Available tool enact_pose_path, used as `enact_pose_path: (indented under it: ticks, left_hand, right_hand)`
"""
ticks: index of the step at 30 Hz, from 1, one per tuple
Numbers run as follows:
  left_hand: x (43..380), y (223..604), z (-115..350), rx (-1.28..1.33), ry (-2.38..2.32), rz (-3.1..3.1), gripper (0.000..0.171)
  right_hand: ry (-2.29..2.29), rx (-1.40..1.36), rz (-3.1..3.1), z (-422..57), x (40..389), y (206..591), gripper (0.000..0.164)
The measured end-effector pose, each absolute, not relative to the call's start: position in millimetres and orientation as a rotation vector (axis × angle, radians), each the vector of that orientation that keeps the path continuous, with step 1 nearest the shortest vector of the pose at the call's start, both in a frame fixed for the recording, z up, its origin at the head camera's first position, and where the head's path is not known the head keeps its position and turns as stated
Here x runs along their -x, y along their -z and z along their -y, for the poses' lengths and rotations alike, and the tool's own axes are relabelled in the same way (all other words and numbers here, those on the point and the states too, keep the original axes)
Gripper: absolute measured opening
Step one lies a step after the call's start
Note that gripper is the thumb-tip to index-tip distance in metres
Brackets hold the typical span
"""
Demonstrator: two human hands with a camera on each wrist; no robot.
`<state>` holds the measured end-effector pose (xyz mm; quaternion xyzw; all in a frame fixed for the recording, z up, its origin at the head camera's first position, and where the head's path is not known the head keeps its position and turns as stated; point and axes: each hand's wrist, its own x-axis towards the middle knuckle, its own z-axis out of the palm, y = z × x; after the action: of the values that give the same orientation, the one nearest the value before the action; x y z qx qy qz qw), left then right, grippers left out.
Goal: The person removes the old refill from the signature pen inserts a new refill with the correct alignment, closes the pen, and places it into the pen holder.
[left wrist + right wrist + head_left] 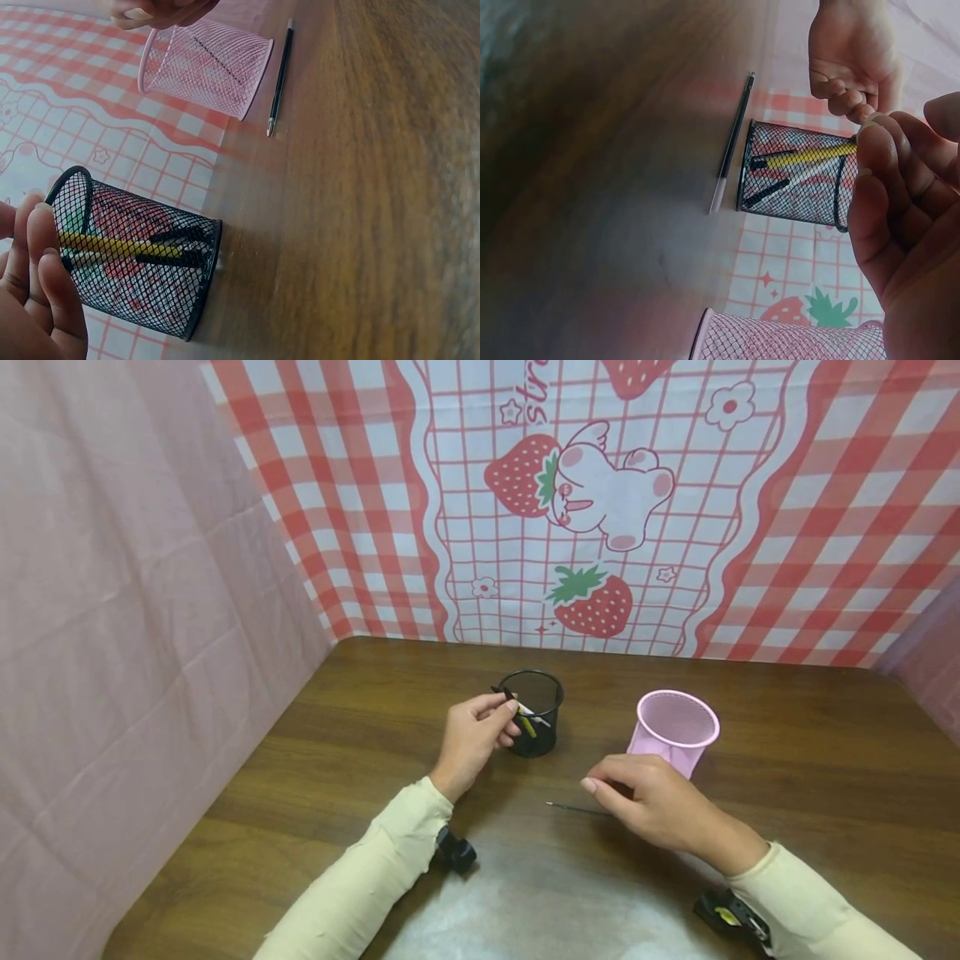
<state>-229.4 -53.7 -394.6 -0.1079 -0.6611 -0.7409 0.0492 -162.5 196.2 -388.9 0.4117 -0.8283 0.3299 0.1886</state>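
Note:
My left hand (480, 727) is at the near-left rim of a black mesh pen cup (551, 693), its thumb and fingertips pinching the upper end of a slim black-and-white pen (527, 710). That pen slants down into the cup beside a yellow pen (802, 157) with a dark end. My right hand (652, 793) hovers in front of a pink mesh cup (678, 747), fingers loosely bent, with nothing visible in them. Below it a thin dark pen refill (281, 79) lies on the table, partly hidden by the hand in the head view.
Both cups stand upright on a brown wood-grain table (360, 710), black on the left, pink on the right. A dark thin line (217, 60) shows through the pink mesh. Behind hangs a strawberry-print cloth (360, 527); a pink curtain (135, 610) borders the left.

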Motion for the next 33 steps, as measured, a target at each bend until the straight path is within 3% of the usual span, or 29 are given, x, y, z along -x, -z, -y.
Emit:
enact_pose_path:
  ticks: [9, 27, 33]
  left_hand:
    - [230, 394, 56, 0.341, 2.215, 2.013, 0.022]
    - [230, 396, 58, 0.391, 2.169, 1.926, 0.037]
    - [230, 395, 57, 0.412, 2.178, 1.888, 0.036]
  right_hand:
    - [-0.924, -1.162, 2.327, -194, 162, 388, 0.019]
    - [-0.821, -1.128, 2.317, -204, 166, 380, 0.019]
    - [-0.809, -1.104, 2.304, -209, 164, 379, 0.02]
